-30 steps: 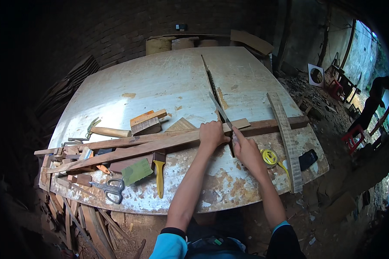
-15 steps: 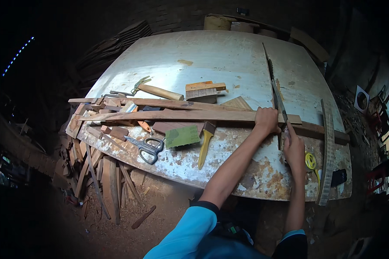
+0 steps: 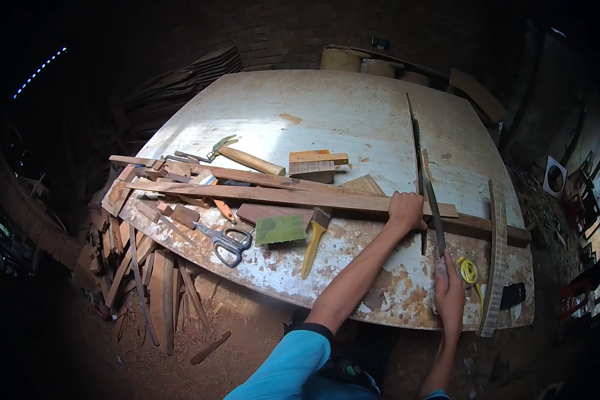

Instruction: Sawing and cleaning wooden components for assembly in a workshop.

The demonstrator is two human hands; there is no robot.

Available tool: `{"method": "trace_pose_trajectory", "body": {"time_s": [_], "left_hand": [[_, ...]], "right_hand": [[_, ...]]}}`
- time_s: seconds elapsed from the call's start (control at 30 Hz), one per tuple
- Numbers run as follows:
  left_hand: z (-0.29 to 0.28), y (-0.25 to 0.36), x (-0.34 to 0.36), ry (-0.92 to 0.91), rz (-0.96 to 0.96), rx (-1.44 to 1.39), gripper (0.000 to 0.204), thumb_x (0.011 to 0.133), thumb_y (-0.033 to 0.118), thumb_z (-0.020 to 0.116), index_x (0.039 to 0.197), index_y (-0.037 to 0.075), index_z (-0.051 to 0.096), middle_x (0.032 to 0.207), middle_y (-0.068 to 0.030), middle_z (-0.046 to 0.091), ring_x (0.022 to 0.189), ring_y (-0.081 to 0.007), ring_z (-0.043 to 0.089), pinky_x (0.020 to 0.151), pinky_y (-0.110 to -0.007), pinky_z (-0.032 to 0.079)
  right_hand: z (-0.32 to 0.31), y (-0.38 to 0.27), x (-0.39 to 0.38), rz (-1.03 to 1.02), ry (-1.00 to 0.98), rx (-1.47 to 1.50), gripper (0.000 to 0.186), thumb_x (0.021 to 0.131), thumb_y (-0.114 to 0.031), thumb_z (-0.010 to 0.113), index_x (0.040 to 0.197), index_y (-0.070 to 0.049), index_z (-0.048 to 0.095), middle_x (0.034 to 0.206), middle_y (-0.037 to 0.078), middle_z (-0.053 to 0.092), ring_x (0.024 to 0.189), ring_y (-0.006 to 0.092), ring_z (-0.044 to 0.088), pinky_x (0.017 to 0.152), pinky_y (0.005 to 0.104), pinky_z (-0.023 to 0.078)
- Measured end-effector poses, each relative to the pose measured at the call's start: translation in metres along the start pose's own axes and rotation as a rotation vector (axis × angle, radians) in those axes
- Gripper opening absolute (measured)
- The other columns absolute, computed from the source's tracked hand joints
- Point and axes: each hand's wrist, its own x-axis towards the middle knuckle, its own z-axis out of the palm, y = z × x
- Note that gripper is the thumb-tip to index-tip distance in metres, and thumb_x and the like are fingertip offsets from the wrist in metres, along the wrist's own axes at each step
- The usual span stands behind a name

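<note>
A long wooden strip (image 3: 300, 197) lies across the worktable on top of other lengths of wood. My left hand (image 3: 407, 212) is closed round it near its right end, pressing it down. My right hand (image 3: 450, 293) grips the near end of a saw (image 3: 436, 212), whose long, narrow dark blade crosses the strip just right of my left hand. The blade's teeth are too small to make out. Beneath the strip runs a dark slot (image 3: 418, 150) in the tabletop. Right of my right hand sits a yellow tape measure (image 3: 468, 271).
Left of my arms lie scissors (image 3: 228, 247), green sandpaper (image 3: 280, 229), a yellow-handled brush (image 3: 313, 250) and several offcuts. Farther back are a claw hammer (image 3: 252, 160) and small wood blocks (image 3: 313, 168). A long flat strip (image 3: 495, 267) overhangs the table's near edge at the right.
My right hand has drawn the saw back toward me, to the near side of the strip. My left hand stays on the strip. The whole view has shifted slightly.
</note>
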Motion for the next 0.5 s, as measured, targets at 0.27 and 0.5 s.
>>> {"method": "trace_pose_trajectory", "body": {"time_s": [0.27,0.5], "left_hand": [[-0.010,-0.010,-0.011,0.019,-0.004,-0.018,0.049,0.052,0.042,0.082,0.087,0.011,0.069,0.086,-0.0074,0.069,0.083,-0.0208,0.067,0.075,-0.032,0.049],[-0.002,-0.003,-0.005,0.020,0.012,0.005,0.053,0.051,0.044,0.082,0.090,0.012,0.067,0.088,-0.0066,0.068,0.084,-0.0199,0.066,0.078,-0.033,0.048]], "right_hand": [[0.012,-0.034,0.041,0.087,-0.127,-0.114,0.048,0.083,-0.002,0.050,0.131,-0.006,0.045,0.071,0.028,0.057,0.066,0.0417,0.059,0.059,0.0452,0.044],[0.019,-0.031,0.049,0.126,-0.128,-0.229,0.047,0.086,-0.004,0.049,0.132,-0.006,0.043,0.067,0.027,0.056,0.062,0.0408,0.058,0.057,0.0479,0.044]]}}
